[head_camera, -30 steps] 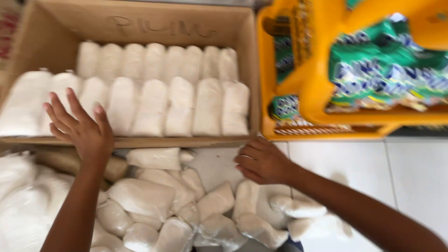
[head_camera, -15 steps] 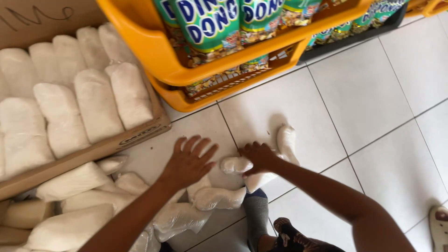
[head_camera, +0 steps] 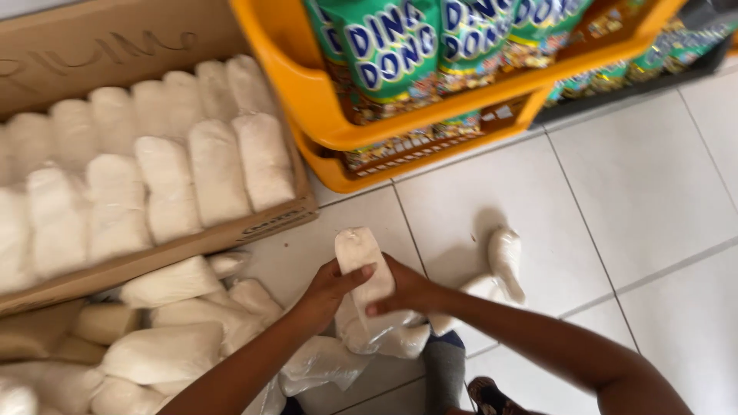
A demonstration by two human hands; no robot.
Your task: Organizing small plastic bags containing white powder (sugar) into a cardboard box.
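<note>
I take the cardboard box (head_camera: 254,227) as my landmark. To its right, the orange rack (head_camera: 338,123) of snack packs overhangs the box's corner, so I see no way through between them. Below the box, loose white bags (head_camera: 165,353) crowd the floor right up to its front wall. Right of that pile, the white tiles (head_camera: 638,192) lie open, apart from one upright white bag (head_camera: 506,261) standing well right of the box. I could pass a hand either side of it.

White tiled floor (head_camera: 638,184), cardboard box (head_camera: 154,253) of white bags on it, loose white bags (head_camera: 165,353) beside, orange rack (head_camera: 338,173), one bag (head_camera: 506,257) apart
</note>
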